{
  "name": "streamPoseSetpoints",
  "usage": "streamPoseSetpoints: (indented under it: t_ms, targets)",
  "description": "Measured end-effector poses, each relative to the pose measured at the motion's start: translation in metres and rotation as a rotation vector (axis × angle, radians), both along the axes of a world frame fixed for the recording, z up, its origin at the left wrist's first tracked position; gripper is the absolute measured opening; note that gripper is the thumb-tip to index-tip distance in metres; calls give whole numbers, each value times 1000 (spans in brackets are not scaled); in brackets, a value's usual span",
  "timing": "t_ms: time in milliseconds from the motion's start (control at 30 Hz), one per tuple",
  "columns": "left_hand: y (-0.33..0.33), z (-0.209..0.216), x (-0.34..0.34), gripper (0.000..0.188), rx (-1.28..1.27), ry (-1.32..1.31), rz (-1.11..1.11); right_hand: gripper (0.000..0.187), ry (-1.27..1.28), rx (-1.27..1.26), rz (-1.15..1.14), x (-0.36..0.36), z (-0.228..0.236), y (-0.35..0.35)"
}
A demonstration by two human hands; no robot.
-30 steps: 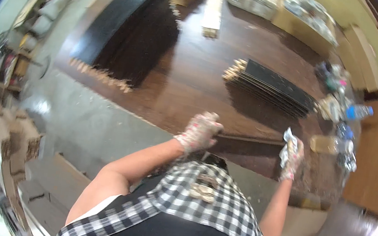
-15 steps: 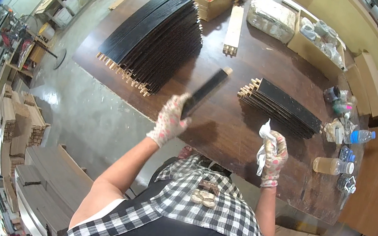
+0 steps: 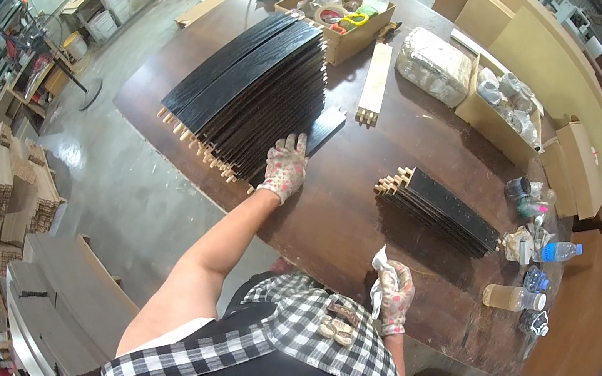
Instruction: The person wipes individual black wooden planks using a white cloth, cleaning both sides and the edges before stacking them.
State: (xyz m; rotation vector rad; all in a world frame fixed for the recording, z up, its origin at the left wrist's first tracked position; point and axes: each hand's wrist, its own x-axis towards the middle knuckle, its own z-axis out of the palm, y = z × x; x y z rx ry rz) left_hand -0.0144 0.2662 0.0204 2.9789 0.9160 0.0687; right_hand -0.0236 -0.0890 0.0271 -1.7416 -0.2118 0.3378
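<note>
My left hand (image 3: pixel 286 169), in a glove with pink dots, is closed over a black wooden slat (image 3: pixel 327 127) at the right side of a tall stack of black slats (image 3: pixel 244 74). That slat lies along the stack's side, and my hand hides its middle. Light dowel pegs stick out of the stack's ends. Near the table's front edge, my right hand (image 3: pixel 398 296), gloved alike, pinches a crumpled white cloth (image 3: pixel 379 281). Beyond it sits a smaller pile of black slats (image 3: pixel 444 209) with pegs at its left end.
The brown table (image 3: pixel 335 216) carries a pale slat (image 3: pixel 374 82), a cardboard box of tape and scissors (image 3: pixel 350 43), a wrapped bundle (image 3: pixel 434 65) and a box of plastic bags (image 3: pixel 493 123). Bottles, including one of yellowish liquid (image 3: pixel 510 299), line the right edge. Boards (image 3: pixel 71 294) are stacked at lower left.
My left hand has brought the black slat from over the table's middle to the side of the tall stack. My right hand, still with the cloth, has shifted nearer my body.
</note>
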Motion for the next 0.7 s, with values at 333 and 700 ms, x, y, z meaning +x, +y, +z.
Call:
streamPoseSetpoints:
  t_ms: [333, 700]
  targets:
    - [20, -18, 1, 61, 88, -65, -4, 19, -70, -99, -108, 16, -20, -10]
    - [83, -12, -13, 58, 206, 30, 14, 17, -90, -171, -58, 30, 4, 1]
